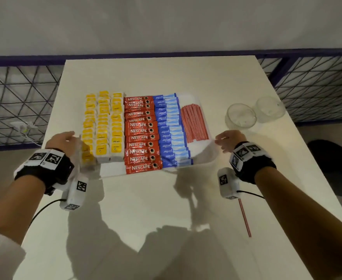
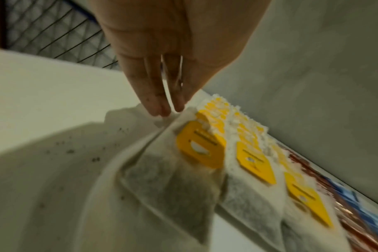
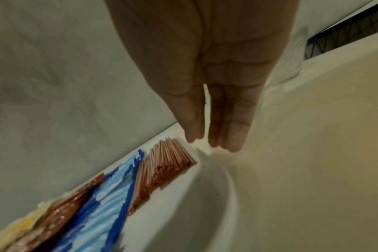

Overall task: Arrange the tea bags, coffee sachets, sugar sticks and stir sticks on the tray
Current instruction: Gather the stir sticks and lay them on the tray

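Observation:
A white tray [image 1: 201,153] on the table holds rows of yellow-tagged tea bags [image 1: 103,126], red Nescafe coffee sachets [image 1: 141,131], blue sugar sticks [image 1: 170,128] and a bundle of red-striped stir sticks [image 1: 194,123]. My left hand [image 1: 64,138] is at the tray's left edge, its straight fingers [image 2: 160,102] touching the rim beside the tea bags [image 2: 196,150]. At the tray's right edge [image 3: 211,179] is my right hand [image 1: 225,140], fingers [image 3: 222,133] straight and together, close to the rim by the stir sticks [image 3: 166,168]. Neither hand holds anything.
One loose stir stick [image 1: 244,218] lies on the table under my right forearm. Two glass bowls [image 1: 240,116] [image 1: 270,109] stand at the right. A wire fence runs behind the table, and a power strip [image 1: 22,126] sits off the left edge.

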A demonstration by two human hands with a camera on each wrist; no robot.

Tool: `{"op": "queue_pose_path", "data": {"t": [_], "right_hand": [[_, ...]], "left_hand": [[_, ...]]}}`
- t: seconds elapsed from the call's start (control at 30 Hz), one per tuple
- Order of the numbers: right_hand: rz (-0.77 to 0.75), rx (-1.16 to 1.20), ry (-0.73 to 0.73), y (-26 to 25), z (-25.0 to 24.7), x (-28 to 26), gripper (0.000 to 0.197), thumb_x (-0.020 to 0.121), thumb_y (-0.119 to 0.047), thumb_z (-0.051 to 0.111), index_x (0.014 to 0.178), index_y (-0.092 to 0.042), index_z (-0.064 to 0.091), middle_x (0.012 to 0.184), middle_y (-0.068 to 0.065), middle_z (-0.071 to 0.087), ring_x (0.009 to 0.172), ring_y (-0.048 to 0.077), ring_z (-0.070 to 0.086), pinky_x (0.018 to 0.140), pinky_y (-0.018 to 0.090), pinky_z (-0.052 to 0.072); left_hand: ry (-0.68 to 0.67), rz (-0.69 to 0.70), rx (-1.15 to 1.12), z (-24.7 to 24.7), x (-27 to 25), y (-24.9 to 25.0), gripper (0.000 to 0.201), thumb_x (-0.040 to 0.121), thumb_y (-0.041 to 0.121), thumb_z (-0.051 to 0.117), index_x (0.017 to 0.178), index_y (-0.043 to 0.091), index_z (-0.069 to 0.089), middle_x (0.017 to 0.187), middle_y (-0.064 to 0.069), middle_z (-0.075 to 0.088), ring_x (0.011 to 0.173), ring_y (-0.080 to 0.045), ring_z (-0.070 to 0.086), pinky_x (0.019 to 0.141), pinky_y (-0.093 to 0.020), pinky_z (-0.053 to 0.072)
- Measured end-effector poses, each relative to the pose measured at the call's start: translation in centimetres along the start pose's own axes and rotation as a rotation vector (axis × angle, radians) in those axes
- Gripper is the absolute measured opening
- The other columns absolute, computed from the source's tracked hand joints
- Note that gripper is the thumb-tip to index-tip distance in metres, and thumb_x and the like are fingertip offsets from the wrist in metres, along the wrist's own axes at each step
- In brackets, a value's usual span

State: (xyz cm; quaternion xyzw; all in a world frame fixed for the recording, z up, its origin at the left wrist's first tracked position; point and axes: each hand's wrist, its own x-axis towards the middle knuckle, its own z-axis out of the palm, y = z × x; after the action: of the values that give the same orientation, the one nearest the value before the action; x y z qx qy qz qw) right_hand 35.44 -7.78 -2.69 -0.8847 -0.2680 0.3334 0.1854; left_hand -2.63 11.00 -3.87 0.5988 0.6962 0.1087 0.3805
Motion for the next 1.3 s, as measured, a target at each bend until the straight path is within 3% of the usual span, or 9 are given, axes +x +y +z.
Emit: {"op": "queue_pose_path", "data": {"t": [0.07,0.27,0.47,0.63,0.73,0.87,1.03,1.13,1.3], "right_hand": [[0.033,-0.052,-0.011,1.8,-0.5,-1.8,0.025,0.084,-0.013,0.066,0.105,-0.001,0.066,0.106,0.017,0.065,0.098,0.030,0.061,0.094,0.040,0.049],[0.168,-0.353,-0.117,6.8,-0.4,-7.1,0.045,0.081,-0.030,0.069,0.111,0.003,0.061,0.111,0.019,0.063,0.103,0.034,0.060,0.090,0.040,0.051],[0.191,-0.455,-0.051,8.0,1.1,-9.9,0.027,0.088,-0.015,0.059,0.108,0.003,0.059,0.116,0.019,0.059,0.107,0.034,0.057,0.082,0.031,0.046],[0.172,-0.311,-0.080,7.8,1.9,-10.2,0.037,0.082,-0.025,0.067,0.107,0.002,0.063,0.110,0.017,0.062,0.099,0.032,0.060,0.073,0.029,0.045],[0.104,-0.225,-0.055,7.5,2.2,-10.5,0.032,0.079,-0.025,0.069,0.101,0.000,0.068,0.103,0.015,0.066,0.089,0.027,0.059,0.071,0.026,0.044],[-0.191,-0.033,-0.046,5.2,3.0,-11.0,0.013,0.077,-0.017,0.071,0.082,-0.004,0.071,0.072,0.006,0.067,0.067,0.011,0.058,0.074,0.024,0.049],[-0.309,0.201,-0.107,1.1,4.1,-10.2,0.028,0.076,-0.005,0.070,0.057,-0.019,0.055,0.035,-0.015,0.051,0.037,-0.005,0.049,0.051,0.005,0.040],[-0.373,0.193,-0.115,-0.1,4.1,-9.0,0.014,0.077,-0.007,0.069,0.067,-0.014,0.062,0.055,-0.001,0.059,0.036,-0.004,0.049,0.060,0.016,0.046],[-0.382,0.126,-0.161,-1.8,2.3,-6.5,0.007,0.080,-0.003,0.063,0.080,-0.003,0.070,0.073,0.016,0.066,0.044,0.000,0.052,0.066,0.020,0.049]], "left_hand": [[0.165,0.156,0.130,0.2,-2.1,1.6,0.036,0.091,0.005,0.049,0.126,0.002,0.054,0.123,-0.022,0.057,0.109,-0.039,0.054,0.098,-0.042,0.039],[-0.037,0.316,-0.046,4.6,-7.6,5.2,0.021,0.093,0.012,0.049,0.106,0.024,0.061,0.093,0.003,0.053,0.087,-0.019,0.049,0.079,-0.025,0.037],[-0.221,0.377,-0.092,8.7,-10.3,7.2,0.015,0.093,0.016,0.052,0.096,0.027,0.062,0.104,0.001,0.058,0.092,-0.017,0.053,0.088,-0.029,0.043],[-0.399,0.398,-0.132,11.0,-13.1,8.0,0.018,0.092,0.010,0.051,0.089,0.025,0.062,0.084,0.002,0.058,0.073,-0.013,0.053,0.065,-0.021,0.042],[-0.591,0.398,-0.160,12.2,-15.0,8.5,0.016,0.093,0.006,0.050,0.092,0.016,0.062,0.080,0.004,0.059,0.059,-0.002,0.053,0.050,-0.007,0.039],[-0.767,0.299,-0.170,14.0,-16.9,9.3,0.018,0.093,0.016,0.053,0.102,0.004,0.063,0.075,0.002,0.058,0.050,-0.001,0.053,0.047,-0.013,0.040],[-0.659,0.254,-0.385,14.8,-16.3,10.8,0.014,0.089,0.011,0.058,0.075,0.011,0.061,0.060,0.002,0.062,0.045,-0.002,0.056,0.050,-0.014,0.048],[-0.565,0.218,-0.454,14.2,-14.7,12.0,0.013,0.089,0.010,0.058,0.078,0.007,0.065,0.051,0.005,0.062,0.042,0.001,0.055,0.050,-0.011,0.049],[-0.534,0.188,-0.503,13.4,-12.5,13.9,0.028,0.091,0.016,0.057,0.110,-0.004,0.061,0.078,-0.003,0.064,0.048,-0.002,0.060,0.053,-0.013,0.052]]}}
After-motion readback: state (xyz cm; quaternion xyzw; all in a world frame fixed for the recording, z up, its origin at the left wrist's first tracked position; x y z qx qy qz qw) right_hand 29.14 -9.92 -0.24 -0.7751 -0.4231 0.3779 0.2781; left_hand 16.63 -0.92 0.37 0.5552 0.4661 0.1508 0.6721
